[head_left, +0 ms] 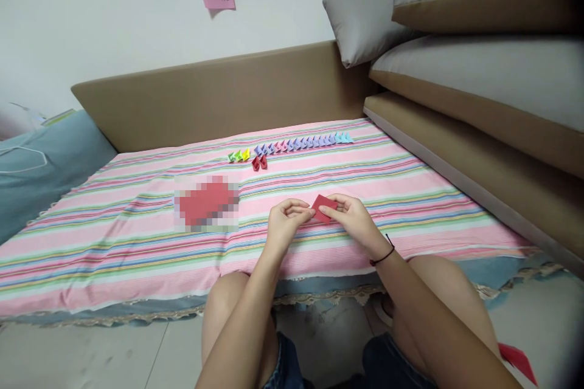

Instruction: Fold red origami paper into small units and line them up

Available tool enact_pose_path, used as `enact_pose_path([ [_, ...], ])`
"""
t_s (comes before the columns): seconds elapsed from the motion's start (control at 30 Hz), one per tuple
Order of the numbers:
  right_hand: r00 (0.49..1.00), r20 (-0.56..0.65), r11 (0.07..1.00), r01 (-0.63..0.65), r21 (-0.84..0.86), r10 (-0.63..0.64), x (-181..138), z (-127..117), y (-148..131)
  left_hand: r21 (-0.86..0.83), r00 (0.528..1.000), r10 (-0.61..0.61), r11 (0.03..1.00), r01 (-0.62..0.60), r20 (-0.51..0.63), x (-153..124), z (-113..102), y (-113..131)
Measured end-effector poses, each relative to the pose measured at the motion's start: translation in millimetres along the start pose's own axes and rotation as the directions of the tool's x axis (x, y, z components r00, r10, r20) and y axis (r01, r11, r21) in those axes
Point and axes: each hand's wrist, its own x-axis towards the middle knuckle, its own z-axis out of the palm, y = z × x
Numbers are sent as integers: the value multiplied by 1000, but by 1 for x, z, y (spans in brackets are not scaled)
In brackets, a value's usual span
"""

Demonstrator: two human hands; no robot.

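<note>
Just below the middle of the frame, the left hand and right hand meet over the pink striped bedspread, both pinched on a small red paper rectangle. The right thumb and fingers grip its right side, while the left fingertips close on its left corner. The paper is held just above the cloth, not resting on it.

Farther up the bed, a row of small folded paper pieces runs from green and yellow through purple to blue, with two red folded pieces just below it.

The likely slip, as I judge it, is a skewed crease: the paper is small and held in the air by the fingertips alone, so an uneven pinch could twist it or let it drop.

A blurred red patch left of the hands cannot be made out. The folds in the held paper are too small to read, and a red scrap at lower right is partly cut off by the leg.
</note>
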Motion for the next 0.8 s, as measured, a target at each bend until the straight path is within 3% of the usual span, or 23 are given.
enact_pose_path([
  [0.17, 994, -52, 996, 92, -13, -92, -1, 1, -2, 26, 997, 47, 998, -49, 65, 0, 2, 0],
  [0.27, 977, -60, 973, 197, -123, -205, -3, 0, -8, 104, 988, 151, 983, -152, 20, -2, 2, 1],
  [0.33, 931, -40, 885, 332, -326, -363, -6, 0, -12, 220, 956, 292, 934, -281, -21, -5, 1, 2],
  [0.4, 860, 8, 736, 440, -514, -509, -8, -1, -15, 324, 905, 424, 861, -393, -28, -8, 2, 3],
  [0.5, 787, 18, 624, 503, -599, -617, -12, -2, -15, 341, 869, 495, 819, -461, -14, -12, 5, 6],
  [0.63, 741, 36, 593, 565, -573, -671, -15, -4, -13, 217, 907, 421, 888, -405, -33, -12, 5, 10],
  [0.8, 756, 157, 608, 615, -502, -635, -15, -7, -15, 13, 989, 151, 988, -151, -5, -8, 0, 14],
])
